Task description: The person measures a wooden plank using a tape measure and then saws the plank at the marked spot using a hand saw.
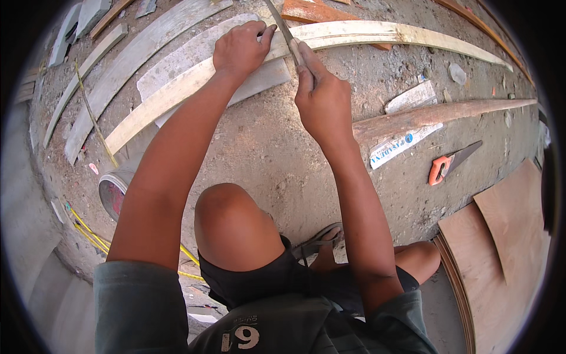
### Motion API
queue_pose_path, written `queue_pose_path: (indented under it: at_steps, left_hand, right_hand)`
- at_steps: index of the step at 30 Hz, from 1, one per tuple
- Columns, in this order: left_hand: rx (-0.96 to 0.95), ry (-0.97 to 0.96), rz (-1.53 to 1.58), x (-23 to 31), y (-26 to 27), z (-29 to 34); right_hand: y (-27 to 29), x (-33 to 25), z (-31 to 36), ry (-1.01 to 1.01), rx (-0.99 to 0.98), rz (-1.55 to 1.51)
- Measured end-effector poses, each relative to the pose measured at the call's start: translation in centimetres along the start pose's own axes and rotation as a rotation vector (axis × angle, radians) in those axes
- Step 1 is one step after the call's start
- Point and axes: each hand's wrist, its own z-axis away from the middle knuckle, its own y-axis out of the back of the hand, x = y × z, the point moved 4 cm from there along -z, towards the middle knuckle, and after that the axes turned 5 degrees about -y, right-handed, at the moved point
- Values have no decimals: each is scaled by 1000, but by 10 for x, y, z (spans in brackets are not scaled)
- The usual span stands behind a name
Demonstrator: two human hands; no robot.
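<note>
A long pale wooden strip (359, 33) lies across the ground ahead of me. My left hand (242, 47) is closed over the strip near its middle, with the thumb sticking out to the right and the fingertips hidden. A long, thin, grey blade-like tool (280, 19) crosses the strip just right of that hand. Around the near end of this tool my right hand (321, 85) is closed, its forefinger stretched along it. A short grey board (263, 81) lies under the strip, beside my left wrist.
An orange-handled handsaw (451, 164) lies on the ground at right, near plywood sheets (501, 227). A brown plank (436, 118) rests on a white printed wrapper. Grey boards (127, 68) lie far left. A round container (112, 192) and yellow cord (88, 233) are beside my left arm.
</note>
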Motion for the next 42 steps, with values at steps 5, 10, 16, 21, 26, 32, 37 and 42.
queue_pose_path:
  at_steps: [5,10,16,21,26,32,37,42]
  left_hand:
    - [28,39,-51,-25,14,8]
    - [54,3,-18,-3,12,-2]
    - [82,-42,-10,-12,5,7]
    - [21,35,-49,-12,22,3]
    - [33,-21,42,6,9,2]
    - [28,36,-80,-22,12,9]
    - [-50,67,-83,-7,17,1]
    - [58,3,-22,4,-1,0]
  right_hand:
    - [53,21,148,-68,-62,-126]
    - [22,13,62,-134,-106,-62]
    - [-1,13,30,-130,-103,-107]
    - [55,25,139,-95,-107,-86]
    - [9,14,8,-103,-83,-35]
    - [11,36,107,-43,-13,-196]
    - [22,39,127,-45,15,-191]
    - [-4,22,15,-117,7,-175]
